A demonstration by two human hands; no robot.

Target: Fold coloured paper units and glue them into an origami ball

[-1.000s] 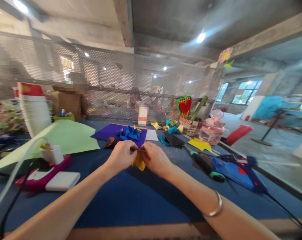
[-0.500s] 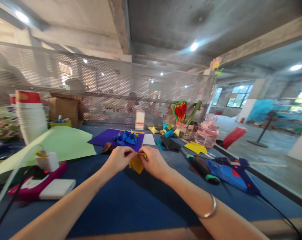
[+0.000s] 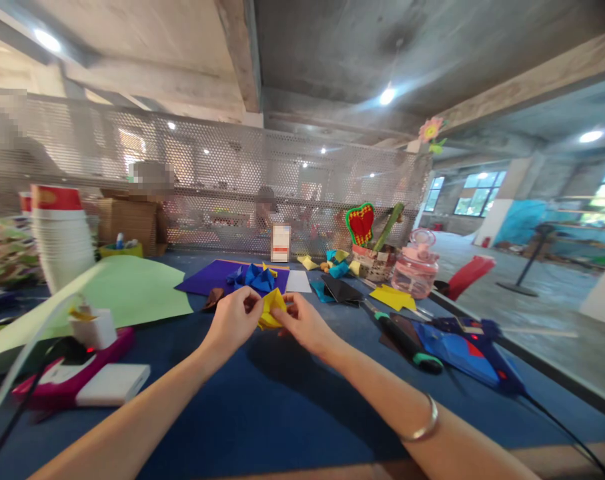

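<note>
A folded piece of yellow paper (image 3: 272, 308) is held up over the blue table (image 3: 282, 407), between my two hands. My left hand (image 3: 235, 319) pinches its left side with thumb and fingers. On the opposite side my right hand (image 3: 306, 323) grips it, thumb toward me; some fingertips are hidden behind the paper. Just beyond lie blue folded paper pieces (image 3: 256, 277) on a purple sheet (image 3: 199, 277). A brown folded paper piece (image 3: 213, 300) rests near my left hand.
On the right are a screwdriver-like tool with a black and green handle (image 3: 407, 341), a blue glue gun (image 3: 487, 340), yellow sheets (image 3: 393, 297) and a pink bottle (image 3: 415, 270). A power strip (image 3: 47, 383), green sheet (image 3: 132, 287) and stacked cups (image 3: 65, 240) occupy the left.
The yellow paper has risen and turned, now showing an upright, opened-out face instead of hanging below my fingers. My right hand's grip has shifted to its right side.
</note>
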